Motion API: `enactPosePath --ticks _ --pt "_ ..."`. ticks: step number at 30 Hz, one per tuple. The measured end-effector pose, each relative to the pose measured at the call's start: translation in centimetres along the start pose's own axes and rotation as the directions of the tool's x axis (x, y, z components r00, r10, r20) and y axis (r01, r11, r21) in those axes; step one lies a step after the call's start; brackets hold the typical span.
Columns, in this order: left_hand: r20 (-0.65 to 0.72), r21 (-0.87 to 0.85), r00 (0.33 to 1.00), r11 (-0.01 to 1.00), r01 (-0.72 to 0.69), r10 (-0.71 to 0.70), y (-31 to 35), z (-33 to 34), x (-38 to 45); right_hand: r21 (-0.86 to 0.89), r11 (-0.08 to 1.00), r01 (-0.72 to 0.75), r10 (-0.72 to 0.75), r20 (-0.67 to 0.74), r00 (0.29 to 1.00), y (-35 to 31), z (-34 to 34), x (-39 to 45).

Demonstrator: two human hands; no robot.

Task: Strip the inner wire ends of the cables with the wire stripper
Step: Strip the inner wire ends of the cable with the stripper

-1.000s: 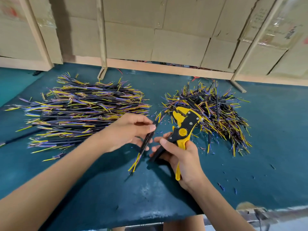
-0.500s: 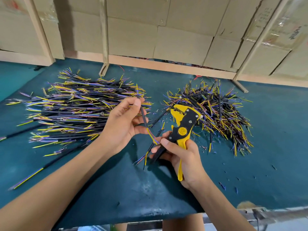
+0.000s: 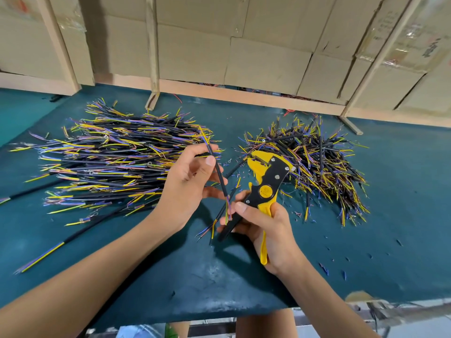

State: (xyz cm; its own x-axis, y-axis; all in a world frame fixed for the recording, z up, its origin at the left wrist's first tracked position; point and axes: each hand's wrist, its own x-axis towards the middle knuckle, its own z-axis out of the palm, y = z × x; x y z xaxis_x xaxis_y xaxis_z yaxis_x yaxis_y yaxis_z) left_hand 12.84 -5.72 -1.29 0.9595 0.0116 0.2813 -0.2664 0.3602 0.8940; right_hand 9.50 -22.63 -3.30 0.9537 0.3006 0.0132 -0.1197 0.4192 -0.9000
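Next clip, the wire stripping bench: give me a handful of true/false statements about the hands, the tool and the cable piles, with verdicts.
1. The right hand grips the wire stripper. True.
2. The left hand is empty. False: it holds one black cable, nearly upright.
3. The held cable sits clamped in the stripper's head. False: its lower wire ends hang beside the stripper's handles, near the right thumb.
4. Two cable piles lie on the green table, the left pile and the right pile. True.
5. The stripper's head points toward the person. False: it points away, toward the right pile.

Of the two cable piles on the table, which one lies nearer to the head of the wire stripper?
The right pile: the wire stripper head touches its edge. The left pile lies beyond the left hand.
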Motion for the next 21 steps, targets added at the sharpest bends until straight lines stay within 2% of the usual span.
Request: enactPosePath --ticks 8,11,15,21 --pt "-0.013 0.14 0.998 0.988 -0.059 0.061 -0.5 0.3 -0.2 -0.022 1.0 0.008 -0.009 -0.053 0.999 0.1 0.0 0.2" --pt "0.002 0.165 0.995 0.982 -0.096 0.097 -0.6 0.4 -0.3 0.012 1.0 -0.007 0.008 -0.035 0.999 -0.1 0.0 0.2" --pt "0.008 0.207 0.99 0.969 -0.138 0.139 -0.8 0.3 -0.3 -0.038 0.998 -0.049 0.048 -0.031 0.998 -0.2 0.0 0.2" --pt "-0.06 0.232 0.983 0.96 -0.158 0.176 -1.1 0.1 -0.3 -0.099 0.992 -0.083 0.079 -0.043 0.996 -0.2 -0.1 0.4"
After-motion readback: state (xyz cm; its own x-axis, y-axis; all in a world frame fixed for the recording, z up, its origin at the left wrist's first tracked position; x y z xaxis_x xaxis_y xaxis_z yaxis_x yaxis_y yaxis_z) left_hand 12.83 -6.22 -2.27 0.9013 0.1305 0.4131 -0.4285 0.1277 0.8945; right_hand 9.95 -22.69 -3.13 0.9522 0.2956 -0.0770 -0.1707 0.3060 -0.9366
